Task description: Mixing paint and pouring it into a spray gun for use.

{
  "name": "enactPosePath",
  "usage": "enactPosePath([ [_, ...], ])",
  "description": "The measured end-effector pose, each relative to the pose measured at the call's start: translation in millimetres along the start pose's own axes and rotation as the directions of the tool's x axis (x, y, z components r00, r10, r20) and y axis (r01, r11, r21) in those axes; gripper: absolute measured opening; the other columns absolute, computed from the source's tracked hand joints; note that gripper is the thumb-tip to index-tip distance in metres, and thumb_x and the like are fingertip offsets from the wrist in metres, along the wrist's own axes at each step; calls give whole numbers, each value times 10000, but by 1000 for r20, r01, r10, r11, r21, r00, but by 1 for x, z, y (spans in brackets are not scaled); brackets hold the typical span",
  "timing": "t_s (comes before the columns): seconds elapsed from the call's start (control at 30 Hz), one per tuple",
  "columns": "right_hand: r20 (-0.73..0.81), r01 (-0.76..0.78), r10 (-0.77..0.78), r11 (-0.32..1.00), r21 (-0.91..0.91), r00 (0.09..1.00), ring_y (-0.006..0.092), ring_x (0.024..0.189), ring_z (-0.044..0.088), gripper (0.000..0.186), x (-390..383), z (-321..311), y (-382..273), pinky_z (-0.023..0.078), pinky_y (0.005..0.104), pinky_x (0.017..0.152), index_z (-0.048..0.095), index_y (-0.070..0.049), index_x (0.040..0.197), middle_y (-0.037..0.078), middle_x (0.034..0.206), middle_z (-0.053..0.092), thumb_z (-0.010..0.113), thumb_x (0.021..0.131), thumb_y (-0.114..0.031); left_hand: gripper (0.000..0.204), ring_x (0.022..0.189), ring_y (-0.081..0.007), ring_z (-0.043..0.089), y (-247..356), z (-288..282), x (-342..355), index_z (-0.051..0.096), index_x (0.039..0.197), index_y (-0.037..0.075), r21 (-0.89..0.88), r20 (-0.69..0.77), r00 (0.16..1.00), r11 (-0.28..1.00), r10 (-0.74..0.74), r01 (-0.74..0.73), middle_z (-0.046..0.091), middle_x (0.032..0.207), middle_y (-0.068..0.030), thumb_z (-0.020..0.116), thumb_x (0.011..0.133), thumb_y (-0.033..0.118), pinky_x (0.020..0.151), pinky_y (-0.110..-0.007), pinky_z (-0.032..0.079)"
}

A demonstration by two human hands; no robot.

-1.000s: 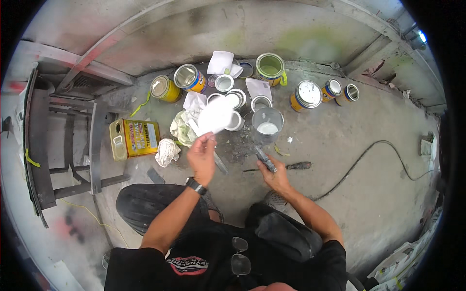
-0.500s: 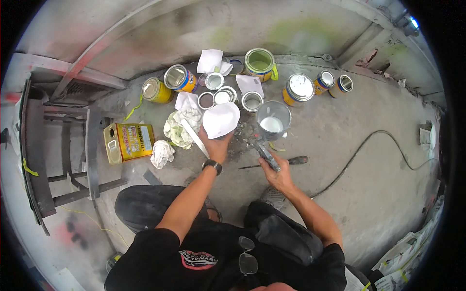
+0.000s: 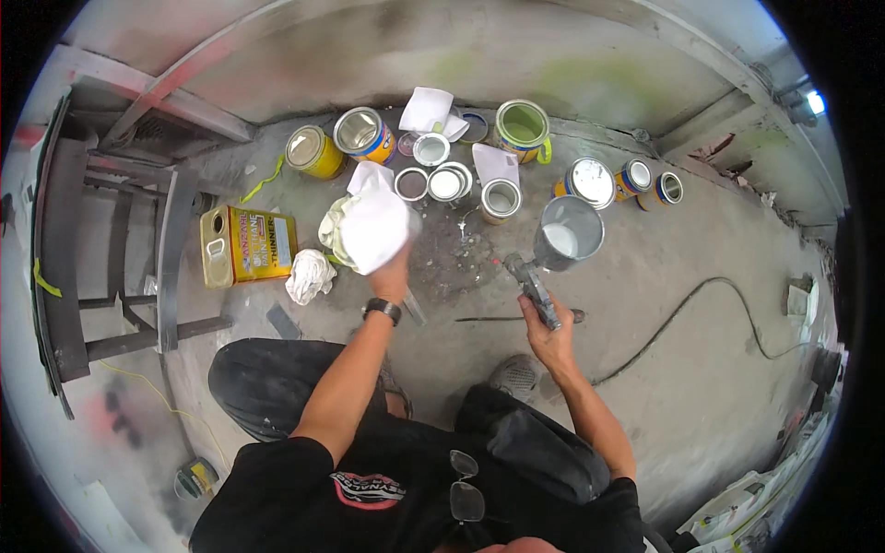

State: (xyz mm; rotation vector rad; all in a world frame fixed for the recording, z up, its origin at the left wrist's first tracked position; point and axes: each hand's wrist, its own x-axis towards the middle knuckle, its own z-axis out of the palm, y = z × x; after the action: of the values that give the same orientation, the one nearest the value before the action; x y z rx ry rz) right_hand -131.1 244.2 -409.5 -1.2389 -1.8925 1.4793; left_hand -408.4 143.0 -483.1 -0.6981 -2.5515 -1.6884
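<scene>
My right hand [image 3: 551, 341] is closed around the grip of a metal spray gun [image 3: 532, 290]. The gun's grey cup [image 3: 590, 241] is uncovered, with white liquid inside. In my left hand [image 3: 389, 279] is a sheet of white paper [image 3: 373, 226], rounded like a funnel and slightly blurred; the fingers are mostly hidden behind it. Under that paper lies a white and greenish rag [image 3: 334, 235], partly covered. A flat stick [image 3: 415, 309] shows beside my left wrist; whether I hold it is unclear. A screwdriver [image 3: 489, 319] lies on the floor behind my right hand.
Several open paint cans stand ahead, among them a green one [image 3: 522, 129] and a small can [image 3: 501, 201]. At the left are a yellow thinner tin [image 3: 249, 244], a crumpled white rag [image 3: 311, 276] and a dark metal frame [image 3: 168, 263]. A black hose [image 3: 687, 300] curves across the floor at right.
My left hand has carried the white paper leftward, from in front of the small cans to over the rag. The spray gun has shifted slightly right in my right hand. The whole view has turned a little.
</scene>
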Motion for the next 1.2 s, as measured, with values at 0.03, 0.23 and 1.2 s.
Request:
enactPosePath([
  [0.03, 12, 1, -1, 1000, -1, 1000, 92, 638, 491, 267, 2, 1, 1, 443, 278, 595, 677, 22, 1142, 43, 684, 554, 714, 920, -123, 433, 1034, -237, 649, -18, -10, 14, 673, 1163, -1, 57, -67, 996, 997, -56, 60, 713, 1141, -100, 831, 822, 213, 952, -385, 475],
  [0.23, -22, -76, 76, 997, 29, 997, 89, 629, 483, 219, 7, -5, 11, 435, 274, 587, 685, 20, 1083, 27, 677, 554, 719, 917, -120, 461, 1022, -298, 658, -37, -48, 115, 682, 1140, -36, 64, -339, 941, 998, 17, 5, 720, 1141, -141, 815, 840, 287, 942, -400, 479],
  [1.2, 380, 134, -141, 990, 43, 914, 192, 831, 615, 354, -1, 31, -44, 490, 346, 748, 547, -19, 1189, 96, 931, 651, 682, 946, -238, 256, 858, -90, 569, -20, -30, -22, 616, 1163, -13, -295, 104, 936, 888, -337, 353, 636, 980, -17, 675, 962, 134, 785, -249, 478],
])
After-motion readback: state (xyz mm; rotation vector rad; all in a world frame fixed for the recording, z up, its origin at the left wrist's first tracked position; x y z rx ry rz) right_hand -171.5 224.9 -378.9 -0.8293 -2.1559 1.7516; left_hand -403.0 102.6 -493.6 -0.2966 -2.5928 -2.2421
